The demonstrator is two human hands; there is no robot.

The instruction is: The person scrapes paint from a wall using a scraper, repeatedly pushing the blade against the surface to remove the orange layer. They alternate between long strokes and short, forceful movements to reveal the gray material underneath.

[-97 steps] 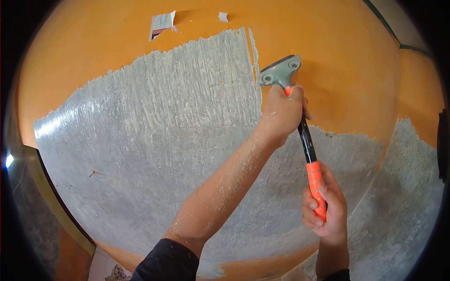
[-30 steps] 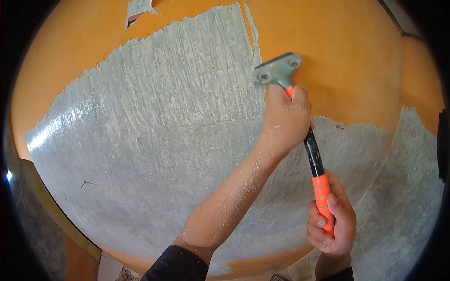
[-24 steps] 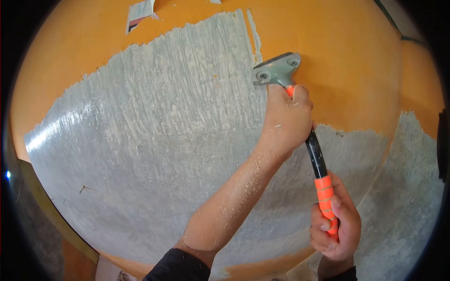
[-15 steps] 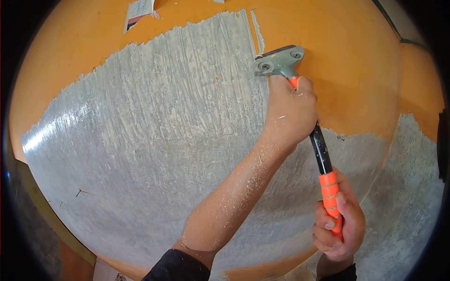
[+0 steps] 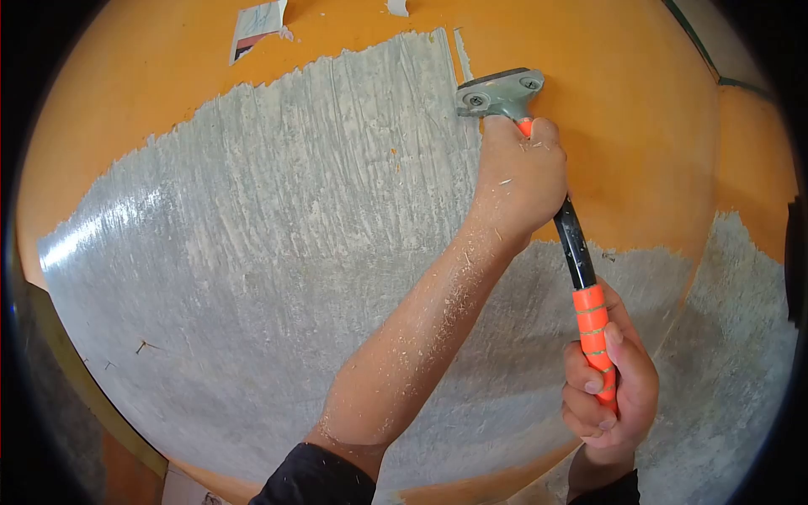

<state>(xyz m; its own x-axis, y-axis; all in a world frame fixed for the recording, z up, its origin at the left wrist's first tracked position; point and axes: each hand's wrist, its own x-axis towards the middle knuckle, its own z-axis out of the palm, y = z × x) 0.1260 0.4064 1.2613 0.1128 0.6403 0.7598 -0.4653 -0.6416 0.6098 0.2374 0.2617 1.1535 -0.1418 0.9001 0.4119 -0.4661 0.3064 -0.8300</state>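
Note:
A long scraper [image 5: 502, 91] with a grey metal head and a black and orange handle lies against the wall, its blade at the border of orange paint [image 5: 623, 143] and bare grey plaster [image 5: 320, 210]. My left hand [image 5: 523, 172] wraps round the handle just below the head. Lower down, my right hand [image 5: 614, 387] grips the orange end of the handle, fingers curled round it. Pale flakes cling to my left hand and forearm. A narrow scraped strip [image 5: 463, 55] shows above the blade.
A torn paper [image 5: 257, 29] is stuck on the orange paint at upper left, with a white scrap [image 5: 397, 7] at the top edge. A small nail-like piece [image 5: 143, 346] sticks out at lower left. The wall meets a corner at the right.
The scraper head and both hands have shifted slightly up the wall. The torn paper sits a little lower in view.

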